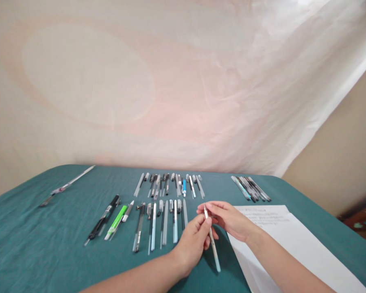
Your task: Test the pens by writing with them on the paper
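A slim white pen with a pale blue end (pixel 214 250) slants down toward me between my hands, its pointed end up. My left hand (pixel 192 237) is closed around the barrel, thumb lying along it. At the upper end, my right hand (pixel 232 219) has its fingers closed on the pen near the point. Whether a cap is also in those fingers is hidden. To the left of my hands lies a near row of uncapped pens with their parts beside them, among them a light blue pen (pixel 153 228) and a grey pen (pixel 165 223).
Farther back, another row of taken-apart pens includes a blue pen (pixel 184 188). A bundle of pens (pixel 251 188) lies at the back right. Printed paper sheets (pixel 305 248) spread under my right forearm. Left are a green pen (pixel 117 221), a black pen (pixel 103 217) and a long clear wrapper (pixel 70 183).
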Action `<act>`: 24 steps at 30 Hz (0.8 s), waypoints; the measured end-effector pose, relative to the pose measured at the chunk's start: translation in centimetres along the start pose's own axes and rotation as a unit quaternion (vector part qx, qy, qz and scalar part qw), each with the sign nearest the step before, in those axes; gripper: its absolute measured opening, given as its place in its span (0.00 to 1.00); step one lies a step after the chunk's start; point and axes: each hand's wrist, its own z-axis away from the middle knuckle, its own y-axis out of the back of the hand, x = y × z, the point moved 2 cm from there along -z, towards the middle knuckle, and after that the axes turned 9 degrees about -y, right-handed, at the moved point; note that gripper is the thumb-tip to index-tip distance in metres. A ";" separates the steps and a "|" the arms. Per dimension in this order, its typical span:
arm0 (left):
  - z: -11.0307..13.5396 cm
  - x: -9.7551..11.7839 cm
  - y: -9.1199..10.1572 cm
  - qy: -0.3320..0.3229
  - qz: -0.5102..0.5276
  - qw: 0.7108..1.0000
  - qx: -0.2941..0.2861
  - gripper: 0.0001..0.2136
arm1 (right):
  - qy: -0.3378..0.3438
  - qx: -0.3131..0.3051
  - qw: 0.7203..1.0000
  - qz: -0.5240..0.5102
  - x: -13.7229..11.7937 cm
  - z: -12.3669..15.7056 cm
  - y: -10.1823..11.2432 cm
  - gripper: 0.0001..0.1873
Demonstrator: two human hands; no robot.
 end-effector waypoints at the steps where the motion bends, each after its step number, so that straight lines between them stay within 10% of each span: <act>1: 0.0 0.0 0.0 -0.001 -0.001 1.000 0.002 0.18 | -0.001 -0.004 1.000 0.005 0.0 0.0 0.0 0.19; 24: 0.1 0.1 0.0 -0.007 -0.003 1.000 -0.001 0.18 | 0.003 -0.006 1.000 0.018 -0.1 0.1 -0.2 0.19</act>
